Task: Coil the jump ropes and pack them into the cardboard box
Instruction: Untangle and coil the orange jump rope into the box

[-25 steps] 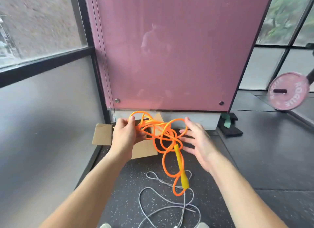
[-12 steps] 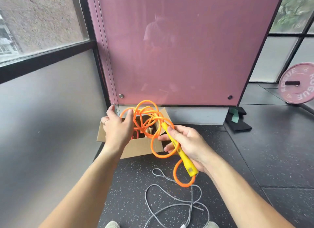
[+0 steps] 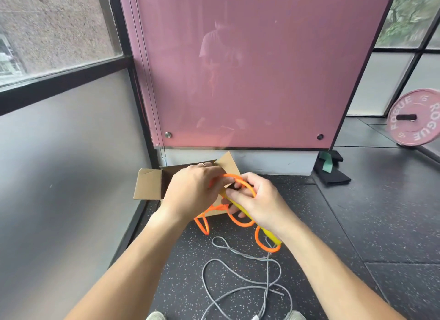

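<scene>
The left hand and right hand hide part of the orange rope and the inside of the cardboard box; the grey rope runs off the bottom edge.

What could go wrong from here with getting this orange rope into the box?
Loose loops of the orange rope hang below the left hand and right hand, outside the cardboard box; they may uncoil or snag a flap. The lowest loop looks close to the gray rope and might tangle.

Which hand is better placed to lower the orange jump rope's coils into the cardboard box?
Probably the left hand: it grips the orange coils right above the cardboard box, while the right hand holds the yellow handle nearer the person.
</scene>
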A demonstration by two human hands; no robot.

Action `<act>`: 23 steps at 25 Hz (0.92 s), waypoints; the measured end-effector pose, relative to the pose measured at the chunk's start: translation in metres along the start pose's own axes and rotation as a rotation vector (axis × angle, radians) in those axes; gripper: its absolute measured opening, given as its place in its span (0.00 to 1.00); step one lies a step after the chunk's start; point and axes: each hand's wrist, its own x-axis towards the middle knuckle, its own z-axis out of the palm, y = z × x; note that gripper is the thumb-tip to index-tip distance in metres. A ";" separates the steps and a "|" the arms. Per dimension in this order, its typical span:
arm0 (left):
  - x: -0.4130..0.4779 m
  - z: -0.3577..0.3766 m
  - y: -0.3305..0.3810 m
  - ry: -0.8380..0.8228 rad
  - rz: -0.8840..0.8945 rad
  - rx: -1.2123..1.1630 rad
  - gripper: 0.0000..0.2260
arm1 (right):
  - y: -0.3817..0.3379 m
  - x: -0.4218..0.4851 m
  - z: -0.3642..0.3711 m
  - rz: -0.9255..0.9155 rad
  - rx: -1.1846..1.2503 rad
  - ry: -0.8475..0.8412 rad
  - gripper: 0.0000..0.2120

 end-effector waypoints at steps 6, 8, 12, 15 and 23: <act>0.007 -0.026 -0.021 0.356 -0.805 -0.504 0.14 | -0.001 0.002 -0.011 -0.151 -0.269 0.050 0.21; 0.006 -0.036 -0.026 0.446 -0.992 -0.741 0.13 | 0.002 0.005 -0.016 -0.143 -0.299 0.123 0.24; 0.003 -0.035 -0.023 0.367 -1.090 -1.006 0.13 | 0.006 0.012 -0.024 -0.067 0.004 0.194 0.25; 0.003 -0.028 -0.005 0.267 -0.912 -1.024 0.14 | 0.001 0.011 -0.025 -0.037 0.231 0.114 0.17; 0.008 -0.021 0.018 0.273 -0.860 -1.069 0.14 | 0.008 0.011 -0.016 -0.107 -0.378 0.746 0.27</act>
